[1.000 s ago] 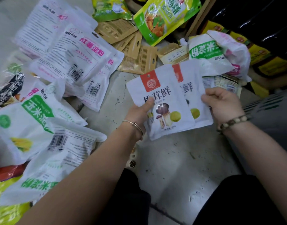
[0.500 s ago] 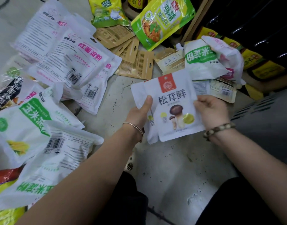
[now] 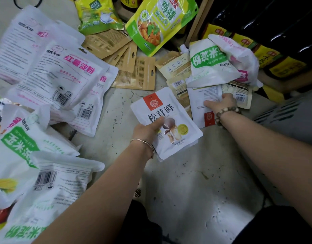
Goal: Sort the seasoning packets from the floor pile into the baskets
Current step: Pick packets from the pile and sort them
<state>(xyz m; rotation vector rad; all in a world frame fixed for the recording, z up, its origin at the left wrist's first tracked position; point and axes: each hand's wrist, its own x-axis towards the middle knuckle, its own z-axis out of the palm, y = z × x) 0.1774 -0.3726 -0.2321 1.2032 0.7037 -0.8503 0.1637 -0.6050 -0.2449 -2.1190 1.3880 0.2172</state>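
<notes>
My left hand (image 3: 148, 129) grips a small stack of white mushroom seasoning packets (image 3: 171, 124) with a red label, thumb on the front, held just above the floor. My right hand (image 3: 220, 103) reaches forward and lies on another white packet (image 3: 199, 101) that rests face down on the floor under a green and white starch bag (image 3: 208, 62). Whether its fingers pinch that packet I cannot tell. No basket shows in the head view.
Large white starch bags (image 3: 63, 76) cover the floor to the left. Brown kraft packets (image 3: 134, 73) and green-yellow seasoning bags (image 3: 158, 22) lie further ahead. Dark bottles with yellow labels (image 3: 275, 55) stand on a low shelf at the right. Bare concrete floor (image 3: 195, 182) lies between my arms.
My right hand let go of the mushroom packets and moved forward to a face-down white packet on the floor. My left hand keeps the stack, now squared together.
</notes>
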